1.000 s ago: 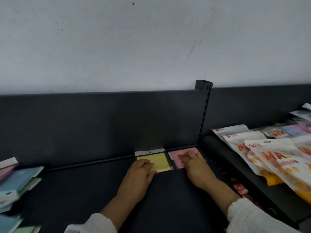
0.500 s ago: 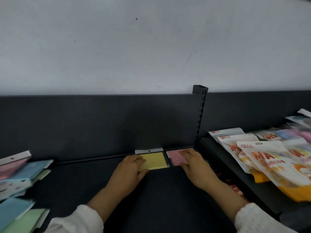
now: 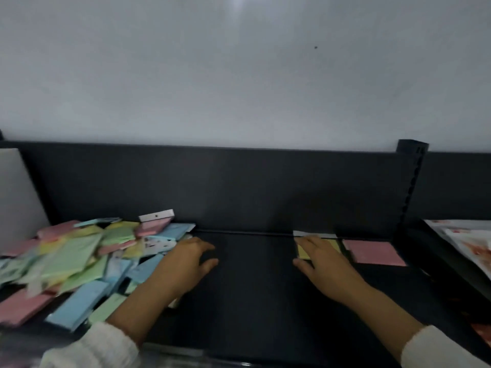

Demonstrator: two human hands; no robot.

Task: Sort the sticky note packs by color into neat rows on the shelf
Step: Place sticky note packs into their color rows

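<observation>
Yellow sticky note pack [image 3: 303,253] lies flat at the back of the black shelf [image 3: 252,301], about 4 o'clock in view. The pink pack [image 3: 373,252] is just beside it at its 3 o'clock, and both sit against the back panel [image 3: 239,187], so two rows are started. Right hand [image 3: 326,264] rests on the yellow pack with fingers straight and flat, pressing, not gripping. Left hand [image 3: 183,264] hovers at the 3 o'clock edge of the mixed pile [image 3: 79,261], fingers loosely bent, holding nothing visible. The pile of pink, green, blue and yellow packs sits at 8 o'clock, unsorted and well apart from the two placed packs. Judged step: squaring the yellow pack, left hand poised for the next pick; task barely begun. The next move likely calls for pinching one pack off the pile's edge, checking its colour, carrying it toward 3 o'clock and laying it by its match without nudging the placed ones. Snack bags [image 3: 467,243] at far 3 o'clock are not involved.
</observation>
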